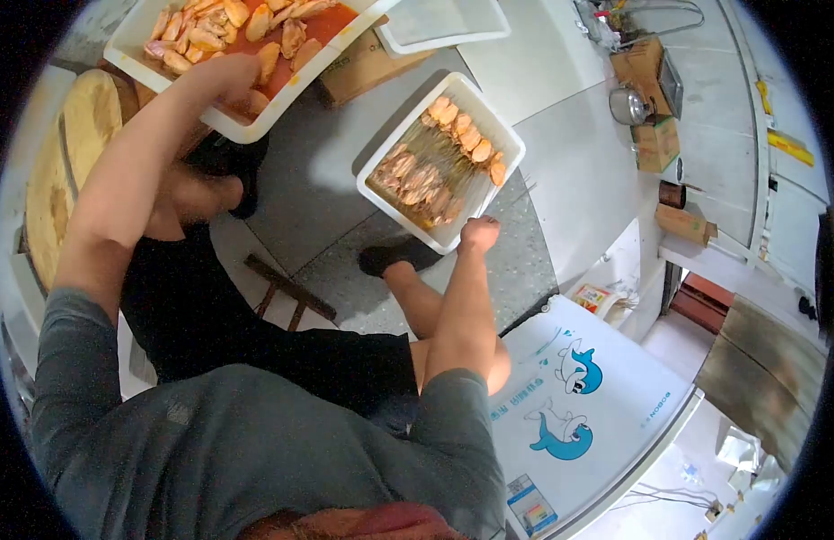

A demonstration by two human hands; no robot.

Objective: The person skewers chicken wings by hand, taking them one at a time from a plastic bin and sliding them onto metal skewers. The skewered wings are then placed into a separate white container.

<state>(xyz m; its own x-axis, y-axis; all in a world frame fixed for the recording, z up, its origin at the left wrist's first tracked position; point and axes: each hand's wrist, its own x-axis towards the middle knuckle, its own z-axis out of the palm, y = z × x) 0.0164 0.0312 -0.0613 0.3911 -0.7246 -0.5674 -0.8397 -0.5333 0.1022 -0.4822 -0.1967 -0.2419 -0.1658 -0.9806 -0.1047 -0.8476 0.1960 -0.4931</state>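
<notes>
A white tub [300,85] at the top left holds raw chicken wings [206,31] in red-orange liquid. My left hand [237,79] reaches over its near rim among the wings; its fingers are blurred and partly hidden. In the middle, a second white tub [401,211] holds two rows of wings on thin sticks, one row orange [466,133] and one browner [417,180]. By that tub's lower right corner, my right hand [479,234] is closed, and what it holds is too small to name.
A cardboard box [363,67] and another white container [444,22] stand behind the tubs. A round wooden block [80,162] is at the left. A white appliance top [597,396] with blue dolphin pictures lies at the lower right. A kettle [627,105] stands at the right.
</notes>
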